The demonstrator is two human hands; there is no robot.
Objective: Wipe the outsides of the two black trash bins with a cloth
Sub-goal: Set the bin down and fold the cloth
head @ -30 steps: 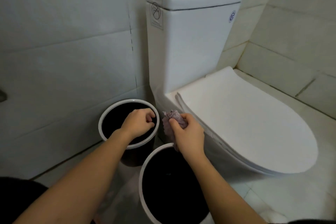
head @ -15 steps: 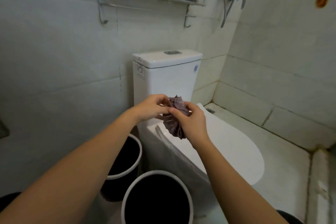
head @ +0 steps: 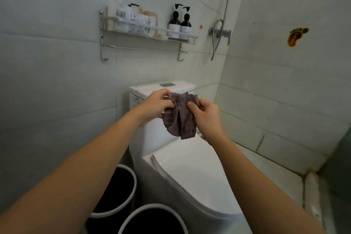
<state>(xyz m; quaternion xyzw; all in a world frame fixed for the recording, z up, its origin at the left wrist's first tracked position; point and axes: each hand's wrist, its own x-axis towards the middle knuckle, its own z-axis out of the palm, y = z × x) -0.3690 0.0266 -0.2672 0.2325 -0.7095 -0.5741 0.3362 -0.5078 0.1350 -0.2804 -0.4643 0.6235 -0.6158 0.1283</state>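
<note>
Here, the cloth (head: 179,118) is hanging in the air in front of the toilet (head: 182,167) tank, bunched and pleated, with both hands pinching its upper edge: the left hand (head: 154,105) is gripping the left corner between curled fingers and thumb, and the right hand (head: 206,114) is pinching the right side the same way. The cloth is looking soft, light and limp, so it is likely going to fold and slip into a wad unless it is gathered into the palm or spread flat under the fingers before it is pressed against a bin. The two bins are standing on the floor at the left foot of the toilet, the far bin (head: 114,192) beside its base and the near bin (head: 153,220) just in front of that one. They are appearing to be light, smooth plastic with pale rims, so they may be sliding or tipping under a wipe; steadying one by its rim seems the sensible hold. The left forearm is covering much of the far bin, the picture's lower edge is cutting off the near bin, and the outer walls are hardly showing, so how clean they are cannot be told.
</note>
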